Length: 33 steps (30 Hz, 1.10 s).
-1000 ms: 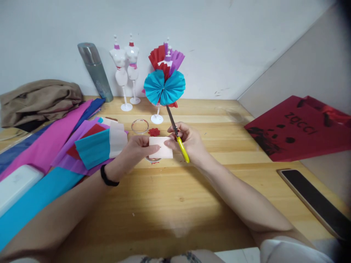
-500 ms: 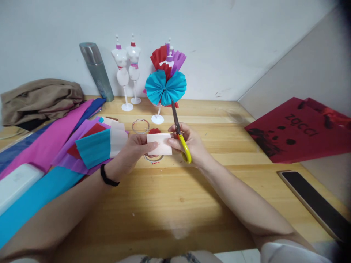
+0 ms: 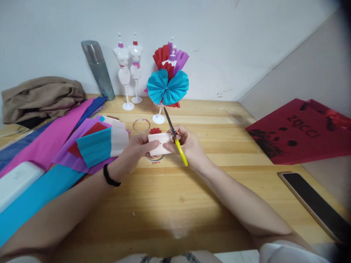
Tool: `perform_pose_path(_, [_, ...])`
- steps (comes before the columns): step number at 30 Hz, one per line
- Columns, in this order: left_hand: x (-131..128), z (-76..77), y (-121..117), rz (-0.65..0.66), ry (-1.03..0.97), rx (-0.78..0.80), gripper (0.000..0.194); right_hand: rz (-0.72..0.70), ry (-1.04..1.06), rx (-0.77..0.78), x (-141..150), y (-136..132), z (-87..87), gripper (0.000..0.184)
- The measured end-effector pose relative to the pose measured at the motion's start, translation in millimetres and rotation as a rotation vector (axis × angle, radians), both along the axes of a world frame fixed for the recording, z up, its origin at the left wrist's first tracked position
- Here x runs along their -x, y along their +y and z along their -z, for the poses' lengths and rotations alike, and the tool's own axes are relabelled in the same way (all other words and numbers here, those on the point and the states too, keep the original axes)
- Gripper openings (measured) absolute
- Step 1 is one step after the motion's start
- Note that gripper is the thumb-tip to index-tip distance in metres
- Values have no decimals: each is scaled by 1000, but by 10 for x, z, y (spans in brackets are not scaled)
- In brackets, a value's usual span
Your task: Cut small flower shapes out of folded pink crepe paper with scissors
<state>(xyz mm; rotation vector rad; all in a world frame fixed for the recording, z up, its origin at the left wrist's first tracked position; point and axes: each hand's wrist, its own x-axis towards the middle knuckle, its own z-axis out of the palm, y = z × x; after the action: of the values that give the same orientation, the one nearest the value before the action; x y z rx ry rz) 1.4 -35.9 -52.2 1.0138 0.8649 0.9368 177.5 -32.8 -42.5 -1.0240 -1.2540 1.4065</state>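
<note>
A small folded piece of pale paper with a dark dot near its middle is stretched between my hands. My left hand pinches its left side, thumb on top. With thumb and fingers my right hand grips the right side, and it also carries yellow-handled scissors whose closed-looking blades point up and away. Behind the paper lie a red paper flower and, partly hidden below it, a roll of tape. Another tape roll lies just beyond my left hand.
Two white mannequins stand at the back beside a grey flask. A third wears a blue pleated paper piece. Coloured paper sheets and a brown cloth cover the left. At right are a red bag and a phone.
The scissors in my right hand tilted toward upright, then swung back to lean left. The paper stays between both hands, shifting only slightly. The whole view has drifted a little.
</note>
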Motion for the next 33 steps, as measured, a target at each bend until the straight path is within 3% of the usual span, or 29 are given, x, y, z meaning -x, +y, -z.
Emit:
perform_pose_path(5, [19,-22,6,68,13,20,38,7,-19,-12,-18,8,25,48])
perform_pose_path(12, [-17,-4,-4,-36,78,-4,30,-22,2,-24,-3,25,37,55])
perform_pose_path(18, [12,-59,9,-125,-3,13,27,-9,54,27,6,-21,-19,54])
perform_pose_path(23, [70,-190,20,-251,-87,31,30,-91,2,40,-56,-113,-39,56])
perform_pose_path(29, [149,-331,52,-306,-265,119,12,-225,8,1,-86,-197,-3,61])
perform_pose_path(33, [155,-333,23,-272,-281,195,9,-218,1,27,-22,-214,32,58])
